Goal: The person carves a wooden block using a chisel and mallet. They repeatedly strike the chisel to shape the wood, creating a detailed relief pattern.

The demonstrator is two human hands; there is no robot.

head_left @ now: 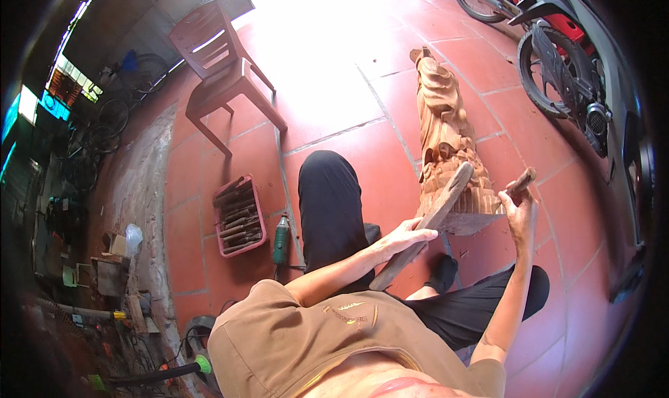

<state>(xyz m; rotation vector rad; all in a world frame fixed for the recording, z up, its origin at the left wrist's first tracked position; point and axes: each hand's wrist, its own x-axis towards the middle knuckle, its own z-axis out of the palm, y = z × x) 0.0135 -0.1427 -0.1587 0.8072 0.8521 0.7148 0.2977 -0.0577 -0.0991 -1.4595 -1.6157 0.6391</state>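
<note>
A carved wooden statue (453, 126) with robe-like folds is on the tiled floor ahead of me, slightly right; its base end is nearest me. My left hand (404, 239) is closed around a long flat wooden bar (446, 199), which slants up in front of the statue's base and hides part of it. Right of the base, my right hand (521, 210) grips a short wooden handle (523, 178). Whether a blade extends from this handle cannot be made out.
A pink tray (263, 239) of wooden-handled tools lies left of my knee, beside a green power tool (281, 241). Beyond stands a brown plastic chair (230, 84). A motorbike (557, 70) is parked at right. Clutter and bicycles (115, 112) line the left wall.
</note>
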